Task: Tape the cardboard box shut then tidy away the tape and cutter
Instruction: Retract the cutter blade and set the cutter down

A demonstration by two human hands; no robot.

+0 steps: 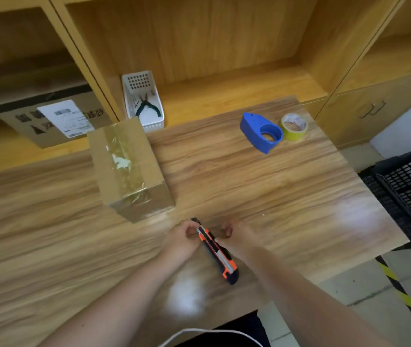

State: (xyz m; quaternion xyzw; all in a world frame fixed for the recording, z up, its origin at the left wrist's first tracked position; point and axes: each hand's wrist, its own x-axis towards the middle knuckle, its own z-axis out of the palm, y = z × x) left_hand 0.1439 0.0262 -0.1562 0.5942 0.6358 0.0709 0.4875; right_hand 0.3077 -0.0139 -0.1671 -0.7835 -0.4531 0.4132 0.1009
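while both hands, left hand [185,235] and right hand [234,235], grip the cutter [218,252], the taped cardboard box [129,166] sits just beyond; tape roll [294,126] and blue dispenser [261,132] lie far right.

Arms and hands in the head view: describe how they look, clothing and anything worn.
Both forearms are bare as far as the frame shows: no sleeves are in view. The left hand and the right hand wear no gloves, and no watch or bracelet shows at either wrist. The blur hides any rings or finer marks.

The left hand [185,235] hides the cutter [218,254] tip, the box label [65,118] is unreadably blurred, and the crate [410,194] is cropped
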